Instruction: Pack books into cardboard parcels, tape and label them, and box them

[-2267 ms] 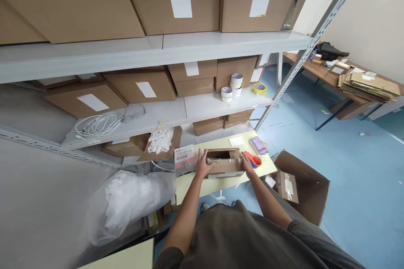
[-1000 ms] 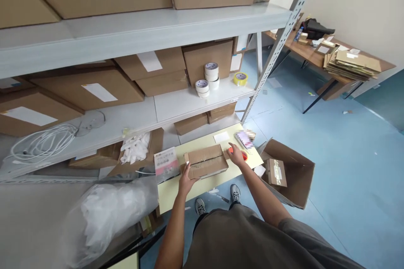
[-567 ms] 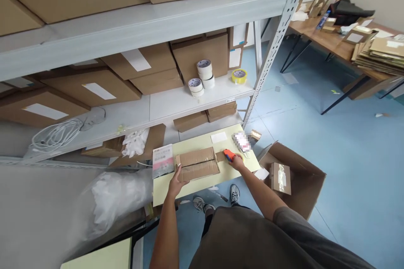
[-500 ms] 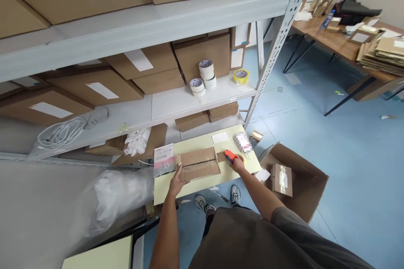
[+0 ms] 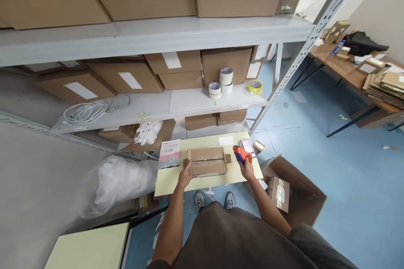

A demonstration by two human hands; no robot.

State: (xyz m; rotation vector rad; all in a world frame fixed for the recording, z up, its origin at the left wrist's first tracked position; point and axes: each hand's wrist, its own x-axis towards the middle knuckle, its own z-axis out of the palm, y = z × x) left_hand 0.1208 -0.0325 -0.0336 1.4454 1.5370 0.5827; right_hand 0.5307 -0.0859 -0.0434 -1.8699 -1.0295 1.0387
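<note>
A flat cardboard box (image 5: 206,167) lies on the pale yellow table (image 5: 172,183), with a seam running lengthwise along its top. A short brown tab (image 5: 227,158) sticks out at its right end. My left hand (image 5: 186,175) grips the box's left end, fingertips on the top edge. To the right of the box, apart from it, my right hand (image 5: 247,169) is closed around an orange and blue tape dispenser (image 5: 242,154). A printed sheet (image 5: 169,153) lies left of the box, and a white paper slip (image 5: 225,140) lies behind it.
A large open carton (image 5: 303,180) with a taped box (image 5: 280,193) inside stands on the floor at right. Behind the table, a metal shelf (image 5: 189,103) holds cartons, white tape rolls (image 5: 226,76) and a yellow roll (image 5: 255,86). A plastic bag (image 5: 116,180) bulges at left.
My right hand has brought the tape dispenser up and away from the box's right end, turning it. My left hand stays at the box's left end. The view has shifted.
</note>
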